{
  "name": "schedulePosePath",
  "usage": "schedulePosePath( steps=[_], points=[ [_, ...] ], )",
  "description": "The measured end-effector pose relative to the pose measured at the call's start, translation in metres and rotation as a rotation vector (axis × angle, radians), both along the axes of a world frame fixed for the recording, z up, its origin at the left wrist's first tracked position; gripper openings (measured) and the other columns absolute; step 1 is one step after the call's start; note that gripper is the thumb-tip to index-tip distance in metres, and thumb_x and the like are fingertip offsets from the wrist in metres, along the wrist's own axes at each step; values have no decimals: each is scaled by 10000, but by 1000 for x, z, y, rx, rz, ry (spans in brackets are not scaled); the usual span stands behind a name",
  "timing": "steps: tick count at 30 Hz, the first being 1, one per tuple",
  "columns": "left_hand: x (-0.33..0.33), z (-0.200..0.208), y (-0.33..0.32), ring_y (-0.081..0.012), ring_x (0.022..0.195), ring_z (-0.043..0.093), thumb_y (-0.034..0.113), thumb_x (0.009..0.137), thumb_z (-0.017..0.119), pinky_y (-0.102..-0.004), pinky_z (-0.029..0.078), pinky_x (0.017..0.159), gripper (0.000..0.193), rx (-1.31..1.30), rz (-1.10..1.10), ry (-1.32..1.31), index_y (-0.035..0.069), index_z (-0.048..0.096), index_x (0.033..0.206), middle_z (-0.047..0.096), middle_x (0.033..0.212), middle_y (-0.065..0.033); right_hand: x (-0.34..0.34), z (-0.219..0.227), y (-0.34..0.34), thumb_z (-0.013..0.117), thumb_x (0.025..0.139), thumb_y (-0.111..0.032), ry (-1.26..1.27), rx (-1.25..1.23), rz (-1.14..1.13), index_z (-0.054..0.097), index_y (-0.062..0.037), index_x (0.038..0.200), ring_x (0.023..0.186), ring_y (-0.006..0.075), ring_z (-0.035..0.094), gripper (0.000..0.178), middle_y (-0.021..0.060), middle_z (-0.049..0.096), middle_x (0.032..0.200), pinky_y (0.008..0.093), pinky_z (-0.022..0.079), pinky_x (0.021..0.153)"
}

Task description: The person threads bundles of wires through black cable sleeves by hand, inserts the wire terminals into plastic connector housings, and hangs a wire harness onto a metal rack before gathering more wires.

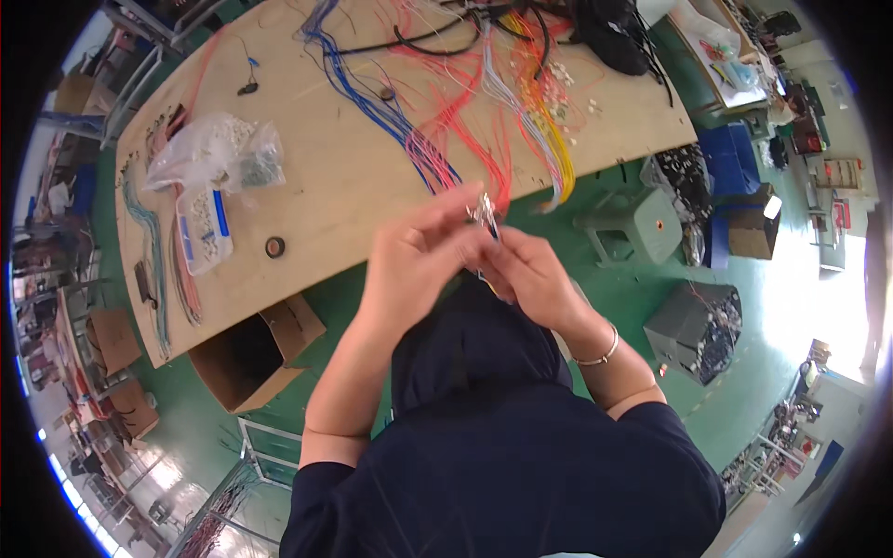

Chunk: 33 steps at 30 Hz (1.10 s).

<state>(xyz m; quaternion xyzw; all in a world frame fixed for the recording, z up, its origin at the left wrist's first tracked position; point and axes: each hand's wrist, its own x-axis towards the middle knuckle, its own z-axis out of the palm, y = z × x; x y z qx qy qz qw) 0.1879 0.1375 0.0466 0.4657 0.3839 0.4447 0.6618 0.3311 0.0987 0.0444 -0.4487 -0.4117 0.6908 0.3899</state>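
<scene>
Just off the table's front edge, my two hands meet in front of my body. My left hand [419, 256] pinches a small pale metallic-looking piece [483, 210], too small to name surely, that juts up at the fingertips. Close against it, my right hand [538, 274] is closed with thumb and fingers together around thin wires [490, 231] below that piece. The exact grip is partly hidden by the fingers. Beyond my hands, bundles of blue wires [381, 112], red wires [470, 130] and yellow wires [558, 153] run across the wooden table [316, 205].
At the table's left lie a clear plastic bag [219, 153] of small white parts, a clear tray [193, 237] and a black tape roll [274, 246]. Underneath stands a cardboard box [251, 358]. A green stool [633, 226] and a grey bin [693, 330] stand to the right.
</scene>
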Motion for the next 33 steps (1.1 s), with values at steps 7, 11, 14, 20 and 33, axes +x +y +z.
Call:
schedulePosePath(
  steps=[7, 11, 14, 20, 33],
  points=[
    [19, -40, 61, -82, 644, 539, -6, 764, 546, -199, 444, 574, 239, -240, -140, 47, -19, 545, 1003, 590, 763, -48, 22, -27, 51, 366, 901, -217, -42, -124, -97, 514, -22, 863, 514, 27, 351, 248, -32, 441, 650, 159, 293, 451],
    [49, -61, 92, -78, 630, 527, 2, 771, 537, -204, 434, 566, 227, -270, -38, 207, -20, 541, 996, 579, 743, -35, 37, -59, 84, 404, 889, -196, -118, -83, -108, 537, -19, 803, 499, 25, 355, 237, -33, 447, 612, 157, 288, 442],
    [70, -78, 112, -72, 615, 513, 19, 785, 525, -201, 426, 564, 240, -217, -75, 258, -20, 529, 1021, 565, 725, -25, 55, -73, 101, 429, 879, -174, 78, -284, -180, 545, -18, 813, 497, 24, 359, 205, -32, 465, 622, 158, 287, 441],
    [133, -127, 184, -128, 604, 565, 177, 780, 566, -253, 439, 541, 246, -78, -146, 427, 16, 562, 967, 589, 720, -73, 94, -96, 101, 460, 858, -127, -15, -367, -375, 559, 2, 798, 458, 30, 338, 174, -20, 469, 609, 161, 262, 421],
    [333, -249, 316, -230, 716, 603, 123, 761, 495, -345, 478, 629, 136, 222, -117, 1324, 14, 555, 815, 589, 762, -151, 117, -105, 68, 448, 854, -67, 199, -505, -526, 546, 71, 934, 509, 47, 345, 187, 27, 497, 670, 167, 286, 468]
  ],
)
